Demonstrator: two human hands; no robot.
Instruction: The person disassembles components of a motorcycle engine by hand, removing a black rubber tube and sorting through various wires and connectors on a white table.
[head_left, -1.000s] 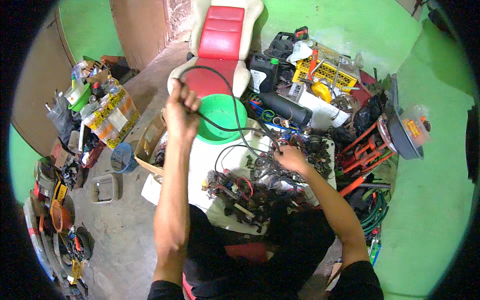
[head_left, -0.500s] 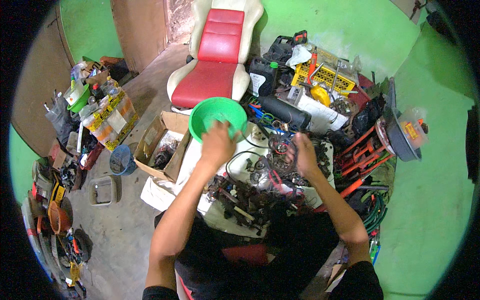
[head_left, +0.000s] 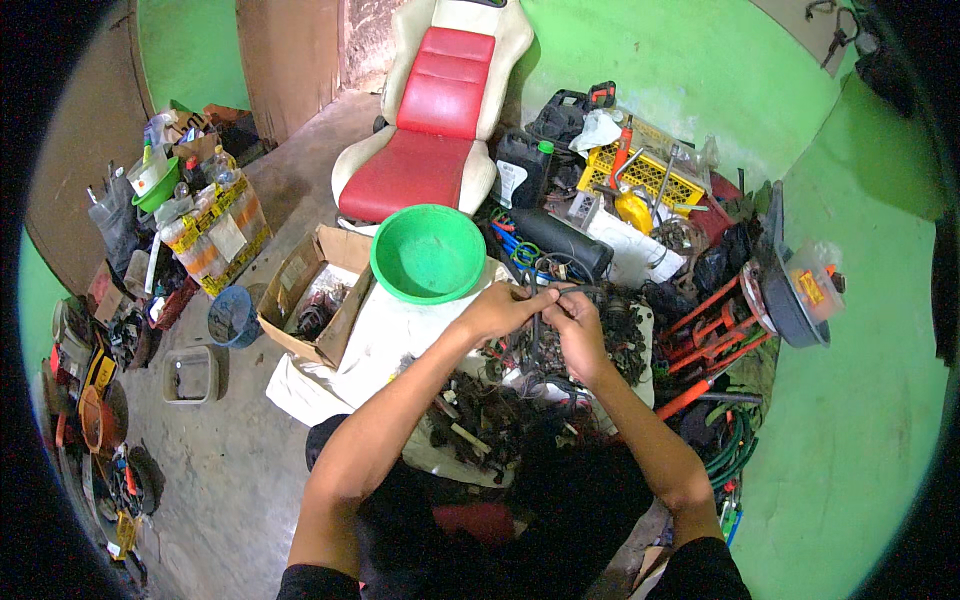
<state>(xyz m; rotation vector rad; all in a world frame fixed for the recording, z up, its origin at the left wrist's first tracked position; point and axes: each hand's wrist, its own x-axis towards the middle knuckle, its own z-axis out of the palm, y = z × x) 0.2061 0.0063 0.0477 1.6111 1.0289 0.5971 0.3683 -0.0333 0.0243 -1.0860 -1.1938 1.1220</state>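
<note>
Both hands meet above the heap of dark loose parts and wires (head_left: 475,430) spread on a white sheet (head_left: 310,392). My left hand (head_left: 497,311) is closed, its fingertips pinching a black cable (head_left: 535,340). Close against it, my right hand (head_left: 578,335) grips the same cable between thumb and fingers. Part of the cable hangs down between the hands over the heap, and its ends cannot be followed. A green plastic basin (head_left: 398,262) sits just beyond my left hand, with nothing visible in it.
An open cardboard box (head_left: 275,305) with a dark part inside stands left of the basin. Beyond is a red and white car seat (head_left: 415,175). At right are a yellow crate (head_left: 655,180), a black jerrycan (head_left: 522,165) and a red metal stand (head_left: 715,325).
My left hand has come away from the green basin, moving right and toward me to join my right hand. My right hand has shifted slightly left, and the cable is now held between both.
</note>
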